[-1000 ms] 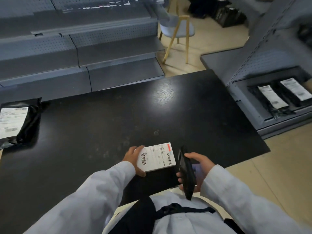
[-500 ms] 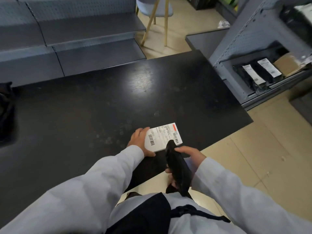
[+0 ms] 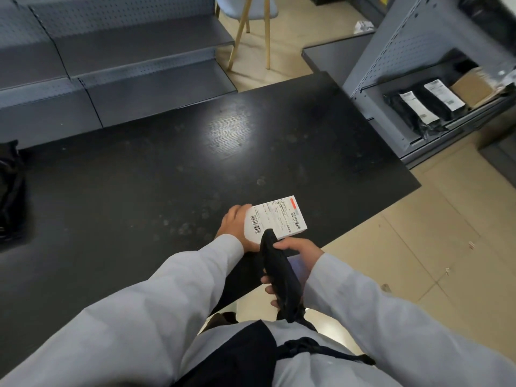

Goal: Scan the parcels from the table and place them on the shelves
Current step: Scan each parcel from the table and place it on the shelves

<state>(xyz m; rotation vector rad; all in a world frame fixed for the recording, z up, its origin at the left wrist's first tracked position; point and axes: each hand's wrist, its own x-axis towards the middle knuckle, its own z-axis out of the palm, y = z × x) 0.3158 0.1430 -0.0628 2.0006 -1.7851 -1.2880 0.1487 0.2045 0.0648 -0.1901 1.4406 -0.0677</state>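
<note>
Head view, left hand: the left hand (image 3: 237, 229) grips the near-left edge of the parcel (image 3: 275, 220), fingers curled round its side; judged to steady it and keep the label facing up for the reader
Head view, parcel: a small flat box with a white label and barcodes uppermost, lying at the near edge of the bench (image 3: 195, 169), just right of the left hand and directly ahead of the right hand
Head view, right hand: the right hand (image 3: 296, 256) is wrapped round the scanner (image 3: 280, 275), thumb along its top and fingers curled under the body
Head view, scanner: black handheld unit, its nose overlapping the near edge of the label; aimed at the barcodes, judged to be in the act of reading
Head view, shelves right of the hands: the shelf (image 3: 435, 127) well apart to the right holds two black bagged parcels (image 3: 424, 107) and a brown carton (image 3: 472, 88) beside them; judged the likely destination
Head view, far left of the hands: a dark bag (image 3: 11, 191) lies at the bench's left edge, cut off by the frame
Stage: scanning in hand; placing not yet done
Risk: the parcel sits close to the bench edge
</note>
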